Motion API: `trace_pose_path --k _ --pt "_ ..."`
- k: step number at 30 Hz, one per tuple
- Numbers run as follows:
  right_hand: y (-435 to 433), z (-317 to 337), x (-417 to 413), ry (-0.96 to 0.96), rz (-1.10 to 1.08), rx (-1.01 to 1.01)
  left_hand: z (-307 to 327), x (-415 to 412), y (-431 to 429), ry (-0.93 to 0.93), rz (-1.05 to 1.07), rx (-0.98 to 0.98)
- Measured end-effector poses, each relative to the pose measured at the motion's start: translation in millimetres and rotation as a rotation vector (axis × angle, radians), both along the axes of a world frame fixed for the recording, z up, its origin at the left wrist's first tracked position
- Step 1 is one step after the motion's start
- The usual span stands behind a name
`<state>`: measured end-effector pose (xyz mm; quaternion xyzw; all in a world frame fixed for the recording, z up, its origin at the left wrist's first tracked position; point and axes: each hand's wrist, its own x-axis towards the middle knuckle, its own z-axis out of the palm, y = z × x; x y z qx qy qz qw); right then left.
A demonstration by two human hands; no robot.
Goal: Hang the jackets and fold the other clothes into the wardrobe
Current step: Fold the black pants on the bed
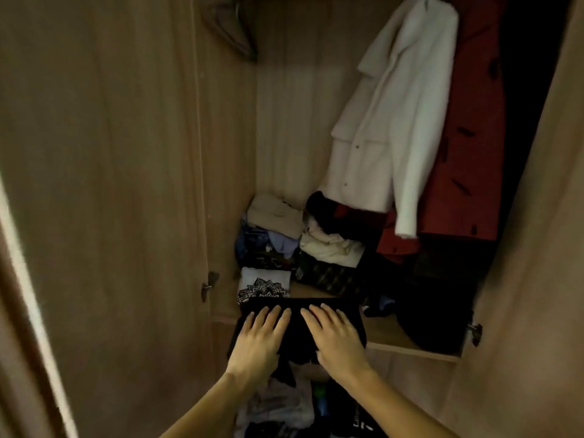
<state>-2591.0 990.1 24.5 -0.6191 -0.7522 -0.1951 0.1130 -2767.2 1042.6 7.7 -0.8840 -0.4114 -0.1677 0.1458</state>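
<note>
A folded black garment (298, 335) lies at the front edge of the wardrobe floor (382, 335). My left hand (260, 338) and my right hand (333, 335) rest flat on top of it, fingers straight, side by side. Just behind it sits a folded white top with a black pattern (264, 284). Further back are stacks of folded clothes (275, 222), beige, blue and cream. A white jacket (388, 121) and a red coat (464, 147) hang at the right of the wardrobe.
An empty hanger (235, 30) hangs at the top left. The wardrobe doors stand open, the left door (104, 184) and the right door (537, 248). A dark bundle (433, 314) lies on the floor at the right. Loose clothes (284, 409) lie below the wardrobe's edge.
</note>
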Motion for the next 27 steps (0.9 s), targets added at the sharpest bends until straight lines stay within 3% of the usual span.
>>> trace_pose_path --k 9,13,17,19,23,27 --pt "224 12 51 0.105 0.067 0.078 23 54 202 -0.015 0.172 0.183" --pt "318 -26 58 0.179 0.053 -0.116 -13 71 282 -0.014 0.349 -0.003" --pt "354 -109 55 0.254 0.083 -0.411 -91 81 313 0.078 0.361 -0.336" --pt "366 -127 55 0.323 0.075 -0.299 -100 81 324 0.07 0.37 -0.328" --pt "379 -118 56 0.317 0.116 -0.47 -81 77 325 0.041 0.393 -0.332" --pt "360 -90 53 0.364 0.121 -0.451 -60 76 299 -0.028 0.361 -0.285"
